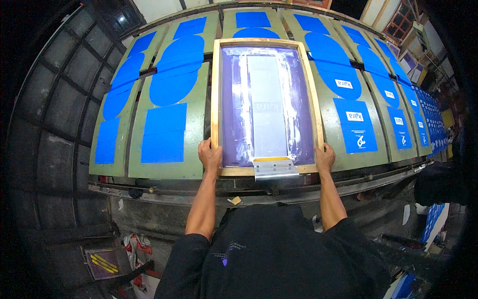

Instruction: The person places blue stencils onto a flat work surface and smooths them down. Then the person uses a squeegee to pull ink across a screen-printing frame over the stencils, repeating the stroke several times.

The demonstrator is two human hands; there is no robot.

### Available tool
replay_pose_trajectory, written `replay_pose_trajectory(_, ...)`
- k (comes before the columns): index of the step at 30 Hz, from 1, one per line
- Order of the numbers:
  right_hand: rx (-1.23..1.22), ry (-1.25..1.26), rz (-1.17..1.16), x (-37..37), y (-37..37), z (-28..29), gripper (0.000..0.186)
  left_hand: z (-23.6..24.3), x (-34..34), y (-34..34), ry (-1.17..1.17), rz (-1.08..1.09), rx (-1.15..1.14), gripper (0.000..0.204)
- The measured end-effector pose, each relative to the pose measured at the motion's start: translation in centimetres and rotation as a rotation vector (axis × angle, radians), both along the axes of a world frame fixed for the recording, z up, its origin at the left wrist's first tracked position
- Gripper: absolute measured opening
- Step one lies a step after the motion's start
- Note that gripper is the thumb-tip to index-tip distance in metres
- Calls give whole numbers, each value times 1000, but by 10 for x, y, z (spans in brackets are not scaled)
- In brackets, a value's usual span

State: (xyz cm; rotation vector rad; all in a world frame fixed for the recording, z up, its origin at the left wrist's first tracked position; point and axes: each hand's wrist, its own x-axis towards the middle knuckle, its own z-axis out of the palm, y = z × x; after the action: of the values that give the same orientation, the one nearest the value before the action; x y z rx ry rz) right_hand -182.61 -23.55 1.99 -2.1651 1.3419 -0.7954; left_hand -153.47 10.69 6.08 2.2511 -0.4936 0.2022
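Observation:
A screen printing frame (215, 94) with wooden sides lies over the middle board in front of me. Its purple mesh (236, 104) has a paler strip down the centre, edged with white smears. My left hand (210, 157) is closed around the frame's left side near its front corner. On the opposite side, my right hand (325, 158) grips the right rail at about the same height. A squeegee (275, 169) with a metal holder and yellow blade rests at the near end, overhanging the front rail. Part of the board beneath is hidden.
Green boards (196, 124) carrying blue cut pieces (164, 132) stretch out on both sides. Pieces to the right bear white prints (354, 116). A metal rail (164, 197) runs along the table's near edge. Another screen (103, 263) with yellow strips sits low at the left.

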Motion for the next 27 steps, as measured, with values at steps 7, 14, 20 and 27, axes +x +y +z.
replay_pose_trajectory(7,3,120,7,-1,12,0,44,-17,-7,16,70,9,-50,46)
replay_pose_trajectory(14,7,195,-2,-2,4,-14,47,-17,-5,14,137,-9,-19,49)
replay_pose_trajectory(20,50,124,90,-9,6,-17,52,-22,-9,20,150,-10,101,49)
replay_pose_trajectory(27,169,152,13,1,27,25,62,21,-21,18,212,113,338,80)
